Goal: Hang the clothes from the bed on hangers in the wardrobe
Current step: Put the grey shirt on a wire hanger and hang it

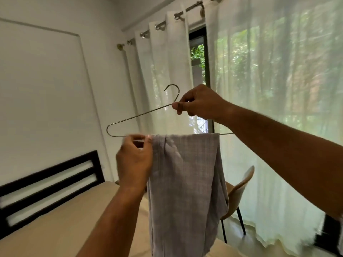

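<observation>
Fingers of right hand (196,102) pinch wire hanger (139,114) neck; left hand (133,160) pinches cloth (185,173) edge. Cloth looks soft, light, slippy; carry by neck.

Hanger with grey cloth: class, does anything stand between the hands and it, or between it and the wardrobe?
Nothing visible: the right hand pinches the hanger below its hook, the left hand pinches the grey cloth. The wardrobe is out of view.
</observation>
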`<state>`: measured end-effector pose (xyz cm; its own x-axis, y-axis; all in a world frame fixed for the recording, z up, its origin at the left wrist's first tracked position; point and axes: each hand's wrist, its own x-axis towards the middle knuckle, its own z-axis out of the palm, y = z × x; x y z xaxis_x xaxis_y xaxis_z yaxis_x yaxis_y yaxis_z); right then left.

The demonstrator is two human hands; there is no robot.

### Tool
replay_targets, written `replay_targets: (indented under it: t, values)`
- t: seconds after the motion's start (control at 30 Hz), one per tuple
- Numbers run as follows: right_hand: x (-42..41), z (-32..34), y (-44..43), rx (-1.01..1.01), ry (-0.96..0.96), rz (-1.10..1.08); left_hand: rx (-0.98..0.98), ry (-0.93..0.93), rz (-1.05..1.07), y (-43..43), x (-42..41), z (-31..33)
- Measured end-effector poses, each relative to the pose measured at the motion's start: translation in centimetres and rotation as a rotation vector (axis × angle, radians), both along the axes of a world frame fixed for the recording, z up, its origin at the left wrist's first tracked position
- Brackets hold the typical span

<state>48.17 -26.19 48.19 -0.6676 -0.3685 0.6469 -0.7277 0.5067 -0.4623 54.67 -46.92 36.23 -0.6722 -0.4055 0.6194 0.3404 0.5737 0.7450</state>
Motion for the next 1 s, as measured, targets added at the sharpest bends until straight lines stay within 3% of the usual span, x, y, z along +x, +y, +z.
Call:
replay_targets:
  t: [0.07, 0.1, 0.2, 0.27, 0.43, 0.57, 0.67, 0.83, 0.9, 1.0]
  values:
    - [-0.4, -0.3, 1.9, -0.037, -0.025, -0.001, -0.358, 0.232, 0.295, 2.3, 0.3, 1.5]
    - [-0.5, -0.4, 2.7, -0.046, -0.033, 0.0, -0.526, 0.319, 0.272, 3.7, 0.3, 2.4]
    - [-0.9, -0.5, 6.2, -0.065, -0.019, -0.039, -0.953, 0.191, -0.086, 10.0, -2.3, 3.8]
    - [-1.2, -0.6, 8.7, -0.077, -0.015, -0.044, -1.063, 0.11, -0.209, 13.2, -4.5, 3.7]
    - [-3.2, -1.2, 18.6, -0.135, -0.11, -0.016, -1.143, 0.1, -0.246, 21.6, -10.0, 4.3]
    - [-4.2, -0.2, 27.9, 0.068, -0.102, -0.058, -1.108, 0.312, -0.187, 28.8, -14.8, 4.6]
    - [-4.7, -0.1, 34.4, 0.268, -0.045, -0.23, -1.047, 0.44, -0.183, 33.9, -17.6, 5.6]
    - [-4.9, -0.6, 43.3, 0.274, 0.099, -0.707, -0.98, 0.562, -0.311, 43.9, -20.3, 7.4]
    - [-4.0, -0.1, 46.5, 0.264, 0.014, -0.905, -0.992, 0.595, -0.345, 47.8, -20.9, 8.1]
    - [-3.1, 0.7, 50.9, 0.104, -0.171, -0.997, -1.01, 0.686, -0.38, 53.0, -21.3, 9.1]
